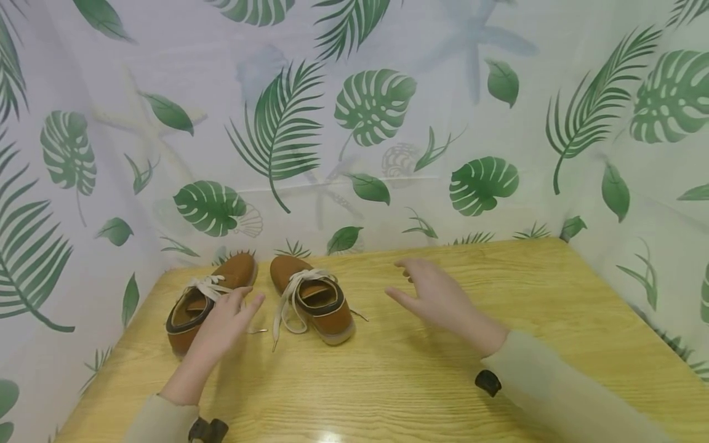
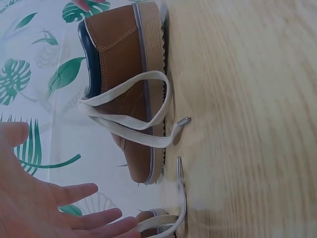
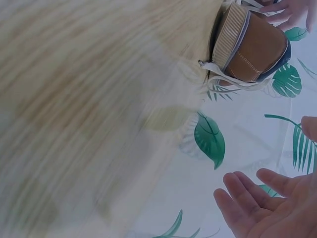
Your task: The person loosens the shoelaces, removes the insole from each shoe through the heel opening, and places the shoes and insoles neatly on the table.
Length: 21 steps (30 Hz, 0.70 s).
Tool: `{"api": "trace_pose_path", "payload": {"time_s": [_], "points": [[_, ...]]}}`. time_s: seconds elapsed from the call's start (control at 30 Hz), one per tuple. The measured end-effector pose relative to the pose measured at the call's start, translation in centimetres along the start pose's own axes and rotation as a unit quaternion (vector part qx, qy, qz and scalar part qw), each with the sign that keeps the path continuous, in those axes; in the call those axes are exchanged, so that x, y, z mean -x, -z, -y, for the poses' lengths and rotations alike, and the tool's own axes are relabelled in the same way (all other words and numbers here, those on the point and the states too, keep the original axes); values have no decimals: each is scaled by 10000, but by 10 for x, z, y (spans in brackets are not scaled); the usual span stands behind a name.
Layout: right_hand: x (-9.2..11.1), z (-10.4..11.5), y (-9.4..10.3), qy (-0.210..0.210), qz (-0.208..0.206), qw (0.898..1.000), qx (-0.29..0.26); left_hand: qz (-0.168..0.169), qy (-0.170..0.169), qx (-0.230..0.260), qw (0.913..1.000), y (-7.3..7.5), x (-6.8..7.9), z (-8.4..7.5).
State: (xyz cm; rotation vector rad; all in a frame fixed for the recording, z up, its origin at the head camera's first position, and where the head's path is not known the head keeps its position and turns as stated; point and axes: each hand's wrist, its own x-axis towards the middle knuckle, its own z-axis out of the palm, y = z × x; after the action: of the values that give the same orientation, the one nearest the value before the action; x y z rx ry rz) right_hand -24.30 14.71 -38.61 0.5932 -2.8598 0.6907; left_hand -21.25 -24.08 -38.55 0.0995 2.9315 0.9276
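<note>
Two brown lace-up shoes with cream laces stand on the wooden table, toes pointing away. My left hand (image 1: 226, 321) is over the right side of the left shoe (image 1: 238, 269), fingers extended and spread; whether it touches the shoe cannot be made out. The right shoe (image 1: 335, 321) stands just right of that hand, its lace (image 2: 161, 99) looped and hanging down one side to the table in the left wrist view. My right hand (image 1: 437, 294) hovers apart from both shoes, to their right, fingers loosely extended and holding nothing, as the right wrist view of the hand (image 3: 267, 208) also shows.
The wooden table (image 1: 388, 381) fills the lower view, its far edge meeting a white leaf-patterned cloth (image 1: 421, 141) that hangs behind and along both sides. Metal-tipped lace ends lie on the tabletop between and beside the shoes. Black straps sit around both sleeves.
</note>
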Motion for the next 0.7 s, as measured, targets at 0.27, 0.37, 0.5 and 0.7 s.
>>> {"api": "trace_pose_path", "payload": {"time_s": [0.27,0.37,0.5,0.7], "points": [[-13,7,-9,-98,19,9996,-274,51,144,424,9990,2,-9,3],[-16,11,-11,-162,67,9992,-371,34,159,526,9985,2,-13,4],[-20,15,-14,-198,126,9981,-565,19,243,594,9979,2,-18,3],[-25,21,-18,-231,181,9961,-832,-180,379,680,9968,5,-28,2]]}}
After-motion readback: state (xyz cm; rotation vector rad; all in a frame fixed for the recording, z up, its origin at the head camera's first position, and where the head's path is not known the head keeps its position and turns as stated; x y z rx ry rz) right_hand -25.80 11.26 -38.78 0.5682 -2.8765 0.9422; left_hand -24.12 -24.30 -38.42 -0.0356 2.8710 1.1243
